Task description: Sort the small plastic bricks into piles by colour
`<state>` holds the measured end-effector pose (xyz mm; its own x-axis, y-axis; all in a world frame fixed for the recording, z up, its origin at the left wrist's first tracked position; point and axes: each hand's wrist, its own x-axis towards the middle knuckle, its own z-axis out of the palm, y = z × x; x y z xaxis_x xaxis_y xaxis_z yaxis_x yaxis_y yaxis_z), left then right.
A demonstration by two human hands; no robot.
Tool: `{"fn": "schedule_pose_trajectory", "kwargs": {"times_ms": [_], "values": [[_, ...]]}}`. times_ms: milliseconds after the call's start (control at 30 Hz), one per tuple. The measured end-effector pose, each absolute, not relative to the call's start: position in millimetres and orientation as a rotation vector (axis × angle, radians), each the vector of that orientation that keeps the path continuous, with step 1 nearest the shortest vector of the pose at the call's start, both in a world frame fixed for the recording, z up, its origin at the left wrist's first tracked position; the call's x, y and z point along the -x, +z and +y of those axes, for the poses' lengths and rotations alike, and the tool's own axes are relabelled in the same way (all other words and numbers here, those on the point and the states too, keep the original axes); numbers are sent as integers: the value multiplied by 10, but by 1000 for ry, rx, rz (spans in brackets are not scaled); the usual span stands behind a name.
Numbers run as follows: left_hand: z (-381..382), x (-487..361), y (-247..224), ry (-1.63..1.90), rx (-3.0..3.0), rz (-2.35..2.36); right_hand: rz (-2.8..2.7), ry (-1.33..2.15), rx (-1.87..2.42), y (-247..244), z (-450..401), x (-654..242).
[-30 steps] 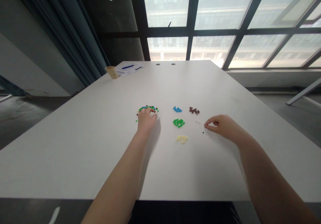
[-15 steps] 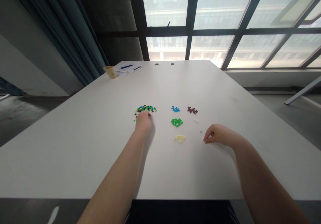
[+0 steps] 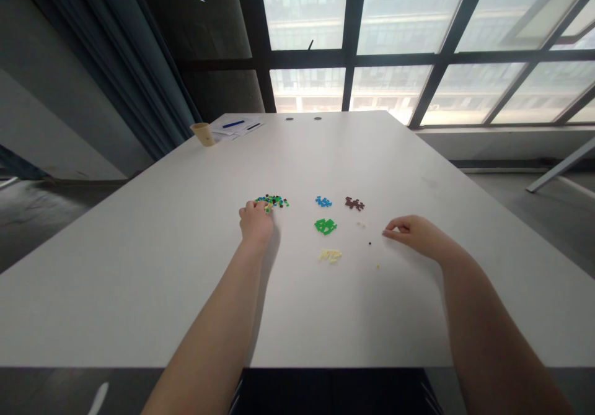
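Wide gap of white surface (image 3: 297,229) between the mixed pile of small plastic pieces (image 3: 275,201) and the blue pile (image 3: 323,202), narrower passage between the green pile (image 3: 325,227) and the pale yellow pile (image 3: 330,256). Left hand (image 3: 255,224) right against the mixed pile. Ahead of the right hand (image 3: 416,232), a lone black piece (image 3: 370,243) just beyond the fingers (image 3: 388,233), then the brown pile (image 3: 354,204). Paper cup (image 3: 202,134) well off, near the far edge

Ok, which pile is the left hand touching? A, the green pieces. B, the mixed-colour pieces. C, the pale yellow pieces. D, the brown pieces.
B: the left hand has its fingers at the near edge of the mixed-colour pile of small plastic pieces.
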<state>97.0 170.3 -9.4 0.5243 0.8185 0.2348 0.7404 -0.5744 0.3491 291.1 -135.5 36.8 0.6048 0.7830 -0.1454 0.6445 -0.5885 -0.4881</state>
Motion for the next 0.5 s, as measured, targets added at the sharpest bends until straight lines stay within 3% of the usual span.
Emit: {"fn": "schedule_pose_trajectory", "kwargs": {"times_ms": [133,500], "values": [[1743,-987,-177,525,-2542,1285,-1020,286,2439,347,-1322,-2921],[1863,-1016,-274,716,-2474,1130,-1044,367,2409,279,-1268,-2889]]}}
